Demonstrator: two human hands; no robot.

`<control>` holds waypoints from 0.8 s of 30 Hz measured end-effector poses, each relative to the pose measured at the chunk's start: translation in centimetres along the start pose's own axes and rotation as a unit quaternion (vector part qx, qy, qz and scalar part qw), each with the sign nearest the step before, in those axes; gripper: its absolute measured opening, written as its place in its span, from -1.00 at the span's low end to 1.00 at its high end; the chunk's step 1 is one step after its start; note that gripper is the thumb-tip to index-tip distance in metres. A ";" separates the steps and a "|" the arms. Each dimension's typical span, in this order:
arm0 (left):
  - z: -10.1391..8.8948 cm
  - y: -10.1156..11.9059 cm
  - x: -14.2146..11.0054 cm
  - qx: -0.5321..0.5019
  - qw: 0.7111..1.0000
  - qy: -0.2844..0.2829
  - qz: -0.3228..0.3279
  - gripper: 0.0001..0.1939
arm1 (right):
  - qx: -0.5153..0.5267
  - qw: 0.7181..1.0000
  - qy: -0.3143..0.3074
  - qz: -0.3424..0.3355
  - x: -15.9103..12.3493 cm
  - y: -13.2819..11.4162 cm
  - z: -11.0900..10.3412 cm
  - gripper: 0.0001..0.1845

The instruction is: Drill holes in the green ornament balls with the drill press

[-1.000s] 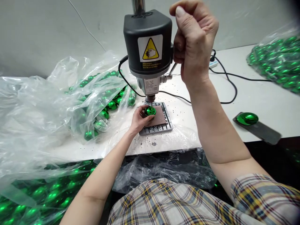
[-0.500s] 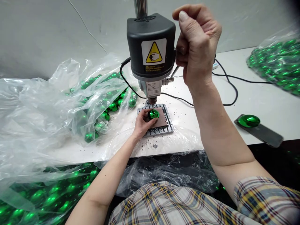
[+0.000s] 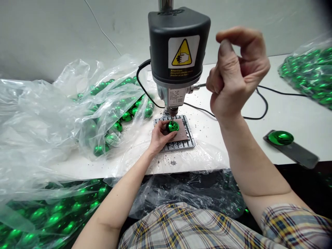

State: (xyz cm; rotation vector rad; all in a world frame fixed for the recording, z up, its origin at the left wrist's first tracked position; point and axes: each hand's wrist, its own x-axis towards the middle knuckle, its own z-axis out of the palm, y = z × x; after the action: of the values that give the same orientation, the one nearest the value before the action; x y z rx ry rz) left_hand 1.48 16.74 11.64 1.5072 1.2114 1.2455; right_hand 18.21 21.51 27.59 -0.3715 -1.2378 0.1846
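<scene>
A shiny green ball (image 3: 173, 127) sits on a brownish square pad (image 3: 183, 132) on the drill press's slotted base plate (image 3: 192, 142). My left hand (image 3: 158, 137) is closed on it from the left, thumb in front and fingers behind. Directly above, the drill bit (image 3: 172, 118) reaches down to the ball's top; whether it has entered the ball, I cannot tell. To the right of the black drill press head (image 3: 178, 26), my right hand (image 3: 237, 74) is curled around the end of the feed lever (image 3: 200, 85), its grip hidden by the fingers.
Clear plastic bags (image 3: 33, 114) with green balls spread over the left side. Another bag of green balls (image 3: 311, 76) lies at the back right. One green ball (image 3: 280, 137) rests on a dark phone (image 3: 298, 152) near the right edge. A black cable (image 3: 282, 91) crosses behind; dark shavings surround the base.
My right hand has swung lower, away from the press head and closer to me, turning the lever. The left hand stays on the ball. The whole view has shifted slightly.
</scene>
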 end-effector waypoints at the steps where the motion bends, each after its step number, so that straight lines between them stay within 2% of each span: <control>1: 0.0 0.0 0.0 -0.001 1.000 -0.001 -0.001 -0.47 | -0.021 1.000 0.003 0.006 -0.6 -0.4 -0.2 -0.72; 6: 0.1 -0.1 0.0 -0.001 1.000 -0.003 0.003 -0.47 | -0.045 0.999 -0.001 0.021 -3.1 -1.9 -1.0 -0.81; 11: 0.1 -0.1 0.0 0.006 1.000 0.002 0.005 -0.47 | -0.023 1.000 -0.006 -0.001 -4.7 -1.8 -1.7 -0.91; 16: -0.1 0.1 0.0 0.023 1.000 -0.002 0.006 -0.48 | 0.004 0.999 -0.006 -0.040 -5.7 -0.7 -2.5 -0.86; 20: 0.0 0.0 0.0 0.025 1.000 0.004 0.011 -0.49 | 0.002 0.998 -0.024 -0.056 -5.7 -0.2 -2.7 -0.82; 24: 0.0 -0.1 0.0 0.013 1.000 0.003 0.011 -0.48 | -0.007 0.994 -0.040 -0.098 -5.7 0.6 -3.1 -0.76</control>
State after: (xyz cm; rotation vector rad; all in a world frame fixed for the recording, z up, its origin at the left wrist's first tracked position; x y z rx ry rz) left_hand 1.46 16.80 11.59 1.5411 1.2219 1.2538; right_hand 19.33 19.61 21.42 -0.2541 -1.3471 0.0227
